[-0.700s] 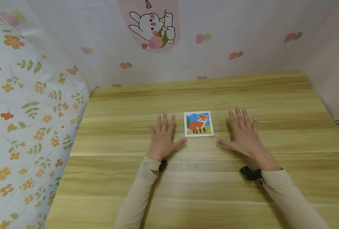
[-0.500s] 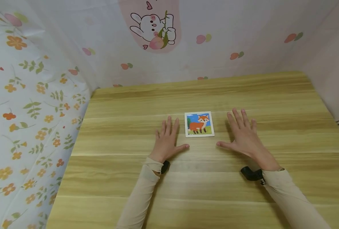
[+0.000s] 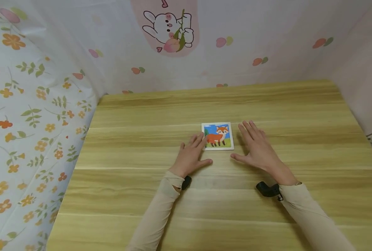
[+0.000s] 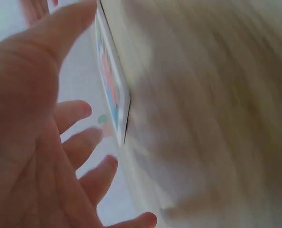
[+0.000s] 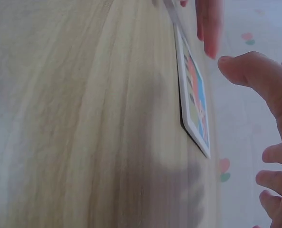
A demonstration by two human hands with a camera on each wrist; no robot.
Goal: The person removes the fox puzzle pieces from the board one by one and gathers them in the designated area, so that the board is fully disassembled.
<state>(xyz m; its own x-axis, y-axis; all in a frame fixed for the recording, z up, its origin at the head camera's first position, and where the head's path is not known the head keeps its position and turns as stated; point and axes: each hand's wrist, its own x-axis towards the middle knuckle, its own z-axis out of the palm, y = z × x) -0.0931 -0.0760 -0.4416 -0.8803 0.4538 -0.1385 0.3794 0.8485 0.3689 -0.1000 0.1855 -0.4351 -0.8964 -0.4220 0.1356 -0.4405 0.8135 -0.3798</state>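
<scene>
A square fox picture board (image 3: 218, 136) with a white rim lies flat on the wooden table. My left hand (image 3: 190, 157) is at its lower left corner, fingers extended and thumb spread; the fingertips overlap the board's left edge in the head view. Whether they touch it I cannot tell. To the right of the board is my right hand (image 3: 259, 151), apart from it, with long fingers and the thumb pointing left. The left wrist view shows the board (image 4: 113, 80) edge-on beyond the thumb, and the right wrist view has the board (image 5: 193, 90) beside the right hand. Neither hand holds anything.
The wooden table (image 3: 223, 209) reaches back to a white curtain (image 3: 252, 31) with a rabbit print. On the left hangs a flower-patterned cloth (image 3: 32, 139). A black wrist camera (image 3: 267, 189) sits under the right wrist.
Both hands have moved inward toward the board. The left hand went right until its fingertips overlap the board's left edge; the right hand shifted left. The board lies in the same place.
</scene>
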